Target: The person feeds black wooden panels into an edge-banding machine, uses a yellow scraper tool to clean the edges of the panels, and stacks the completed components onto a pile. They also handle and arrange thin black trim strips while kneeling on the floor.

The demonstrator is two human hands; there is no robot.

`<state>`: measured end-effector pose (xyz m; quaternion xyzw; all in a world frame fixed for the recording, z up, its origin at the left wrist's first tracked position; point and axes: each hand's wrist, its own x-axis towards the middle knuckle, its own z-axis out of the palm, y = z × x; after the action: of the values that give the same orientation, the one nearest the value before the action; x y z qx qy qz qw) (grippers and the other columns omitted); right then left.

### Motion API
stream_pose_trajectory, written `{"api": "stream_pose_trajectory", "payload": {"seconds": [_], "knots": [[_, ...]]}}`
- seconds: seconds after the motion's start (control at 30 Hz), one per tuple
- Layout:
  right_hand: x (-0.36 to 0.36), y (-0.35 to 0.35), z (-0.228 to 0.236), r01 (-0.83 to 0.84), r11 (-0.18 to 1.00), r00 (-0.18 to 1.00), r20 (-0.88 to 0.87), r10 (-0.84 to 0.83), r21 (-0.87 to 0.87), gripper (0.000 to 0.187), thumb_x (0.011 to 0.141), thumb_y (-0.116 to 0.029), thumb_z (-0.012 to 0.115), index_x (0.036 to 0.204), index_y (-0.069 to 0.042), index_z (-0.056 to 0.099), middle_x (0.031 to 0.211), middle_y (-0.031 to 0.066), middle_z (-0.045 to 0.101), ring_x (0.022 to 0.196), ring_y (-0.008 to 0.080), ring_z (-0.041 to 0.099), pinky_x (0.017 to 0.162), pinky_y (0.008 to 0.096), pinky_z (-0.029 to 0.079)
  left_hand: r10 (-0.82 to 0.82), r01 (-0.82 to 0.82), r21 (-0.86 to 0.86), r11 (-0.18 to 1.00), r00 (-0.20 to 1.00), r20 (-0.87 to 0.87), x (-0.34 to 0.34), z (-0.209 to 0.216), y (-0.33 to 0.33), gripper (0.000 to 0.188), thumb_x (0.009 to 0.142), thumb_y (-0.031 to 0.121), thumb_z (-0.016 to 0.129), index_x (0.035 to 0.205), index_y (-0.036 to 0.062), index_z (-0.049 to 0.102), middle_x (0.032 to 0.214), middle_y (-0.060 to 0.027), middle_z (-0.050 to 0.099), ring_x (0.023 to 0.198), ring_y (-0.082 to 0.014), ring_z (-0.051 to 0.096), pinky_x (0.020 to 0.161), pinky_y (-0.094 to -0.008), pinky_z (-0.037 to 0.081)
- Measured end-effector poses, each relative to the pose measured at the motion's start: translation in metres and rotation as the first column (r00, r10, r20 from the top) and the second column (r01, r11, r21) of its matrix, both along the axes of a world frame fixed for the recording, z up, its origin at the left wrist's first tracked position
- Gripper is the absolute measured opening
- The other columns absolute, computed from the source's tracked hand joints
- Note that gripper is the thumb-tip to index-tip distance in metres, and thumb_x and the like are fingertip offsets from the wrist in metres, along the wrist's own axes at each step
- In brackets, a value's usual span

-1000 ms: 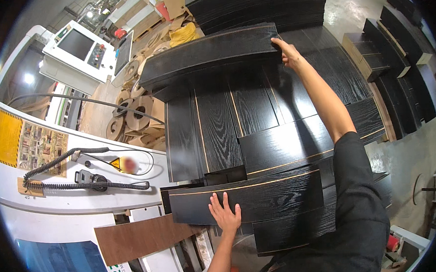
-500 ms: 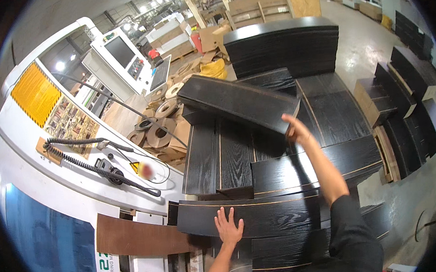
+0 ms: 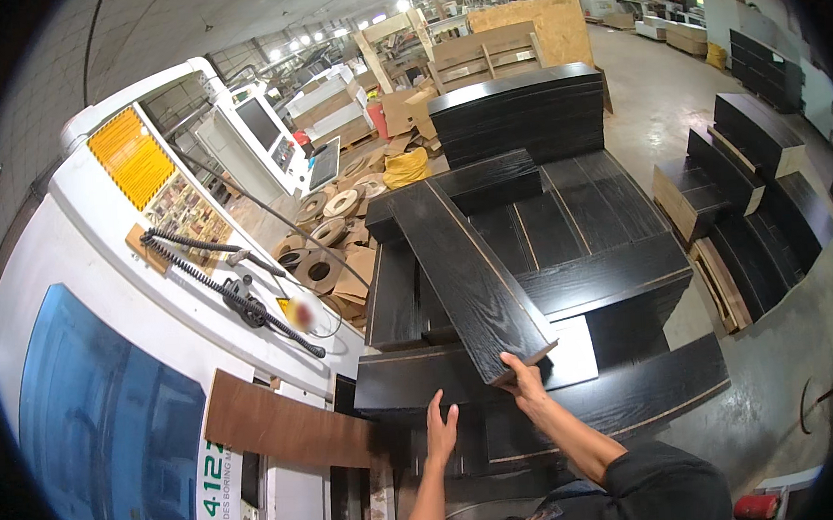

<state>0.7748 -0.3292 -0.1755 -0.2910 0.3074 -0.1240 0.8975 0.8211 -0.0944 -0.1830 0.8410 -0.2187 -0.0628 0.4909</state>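
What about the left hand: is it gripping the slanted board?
No, a gap separates the left hand from the slanted black wood-grained board.

Yellow sign [image 3: 131, 158], green lettering [image 3: 213, 492], on white machine [image 3: 81, 245]

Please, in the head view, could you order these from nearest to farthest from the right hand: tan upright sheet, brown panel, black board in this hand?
1. Black board, gripped by the right hand.
2. Brown panel, at the hand's left.
3. Tan upright sheet, in the background.
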Motion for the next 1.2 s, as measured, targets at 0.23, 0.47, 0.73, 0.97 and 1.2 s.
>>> {"api": "stream_pose_trajectory", "payload": {"seconds": [0.23,0.47,0.73,0.97,1.2], "knots": [[-0.172,0.06,0.006,0.086,0.996,0.976,-0.206,-0.076,0.039,0.056,0.087,-0.024,0.081,0.129,0.002,0.055,0.111,0.0109,0.069,0.106,0.0278,0.068,0.092,0.0495,0.059,0.248,-0.353,-0.094,0.931,0.801,-0.545,-0.204,-0.057,0.158,0.066,0.106,0.043,0.057,0.156,0.0057,0.036,0.142,-0.0216,0.058,0.127,-0.0301,0.058,0.107,-0.039,0.045],[-0.27,0.168,-0.027,-0.053,0.971,0.972,-0.211,0.104,0.235,0.059,0.09,-0.03,0.08,0.137,-0.004,0.057,0.137,0.0086,0.062,0.126,0.0257,0.057,0.107,0.0467,0.045,0.068,-0.404,-0.198,0.893,0.556,-0.828,-0.288,-0.049,0.196,0.076,0.106,0.063,0.041,0.161,0.0134,0.026,0.142,-0.0221,0.058,0.13,-0.0336,0.058,0.107,-0.05,0.047],[-0.288,0.257,-0.042,-0.754,0.651,0.628,-0.187,0.755,0.094,0.078,0.09,-0.058,0.074,0.136,0.003,0.062,0.121,0.0149,0.068,0.111,0.0265,0.063,0.093,0.0413,0.048,-0.199,-0.616,-0.513,0.598,0.506,-0.839,-0.29,-0.058,0.165,0.081,0.093,0.079,0.048,0.131,0.0079,0.058,0.12,-0.0068,0.064,0.099,-0.0249,0.06,0.083,-0.0393,0.05],[-0.3,0.23,-0.065,-0.906,0.156,0.215,-0.11,0.97,-0.395,0.044,0.099,-0.032,0.072,0.133,-0.005,0.066,0.094,0.0,0.065,0.079,0.0055,0.059,0.069,0.0221,0.05,-0.252,-0.775,-0.511,0.372,0.445,-0.859,-0.283,-0.056,0.169,0.075,0.086,0.076,0.064,0.125,0.013,0.056,0.113,-0.0067,0.061,0.1,-0.0282,0.059,0.088,-0.0494,0.049],[-0.288,0.142,0.02,-0.812,0.325,0.442,-0.149,0.884,-0.484,0.037,0.103,-0.027,0.067,0.128,0.001,0.065,0.101,0.0036,0.071,0.087,0.008,0.063,0.078,0.0248,0.053,-0.172,-0.798,-0.475,0.372,0.443,-0.88,-0.28,-0.05,0.137,0.087,0.087,0.063,0.072,0.15,0.0099,0.043,0.146,-0.0111,0.051,0.133,-0.0329,0.05,0.11,-0.052,0.042]]}}
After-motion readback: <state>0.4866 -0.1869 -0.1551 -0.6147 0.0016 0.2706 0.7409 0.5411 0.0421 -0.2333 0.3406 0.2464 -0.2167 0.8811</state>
